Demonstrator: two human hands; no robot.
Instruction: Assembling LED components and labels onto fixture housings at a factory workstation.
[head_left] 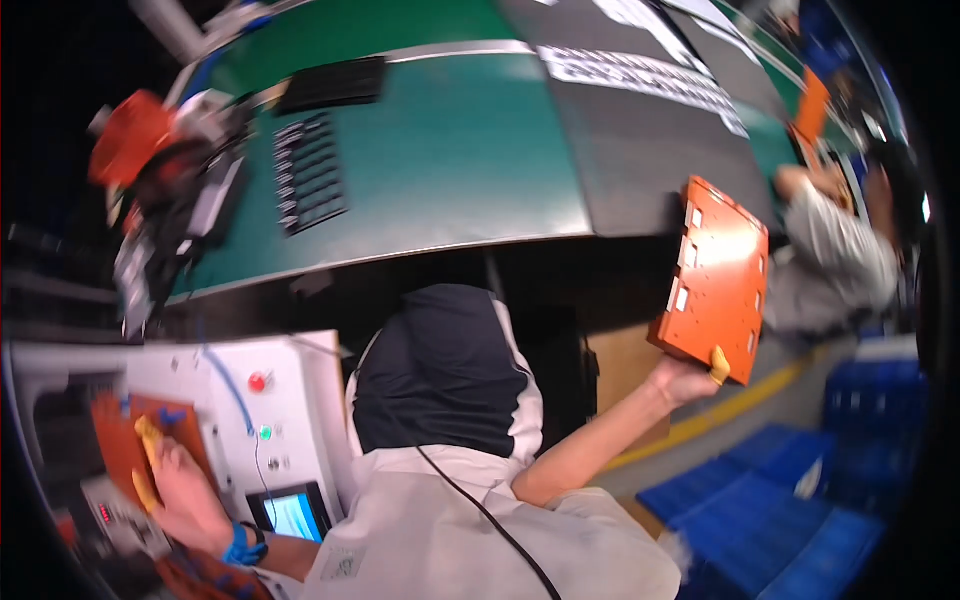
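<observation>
My right hand [688, 380] is raised at the right, closed on the lower end of an orange rectangular panel [722, 285]. That panel stands tilted upright, with small holes over its face and white-looking slots along its edge. A yellow finger cot shows on the thumb. At the lower left my left hand [185, 495] reaches over a second orange panel [112, 435], which sits at a white machine [310, 400]. Its thumb and forefinger, in yellow finger cots, are spread apart over that panel; the other fingers are partly hidden. A blue band circles the left wrist.
The machine carries a red button [257, 382], a green one [265, 433] and a small lit screen [295, 515]. Ahead is a green-topped bench [460, 150] with black trays [310, 170]. A co-worker [830, 250] sits at the right, near blue crates [770, 490].
</observation>
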